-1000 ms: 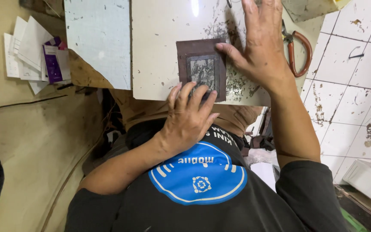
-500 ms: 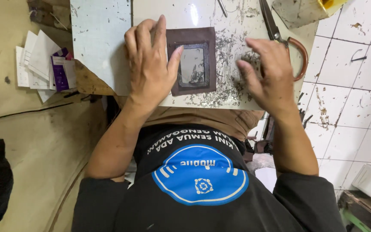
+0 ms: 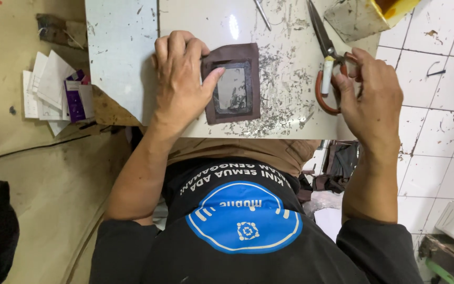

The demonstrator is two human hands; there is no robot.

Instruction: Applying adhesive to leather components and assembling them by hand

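While our left hand [image 3: 181, 79] lies spread and flat on the brown frame [image 3: 233, 83], thumb at its window, the frame rests mid-slab [image 3: 200, 21], touching grey scraps [image 3: 285, 100]. Our right hand [image 3: 370, 93] curls its fingers around the scissors' orange handles [image 3: 328, 87]; the blades point away, partly cut off. A yellow tub [image 3: 392, 8] sits at the top edge, cropped, and we cannot tell what it holds.

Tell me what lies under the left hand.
The left hand presses the left edge of a brown leather frame on the white board. Whatever lies beneath the palm is hidden.
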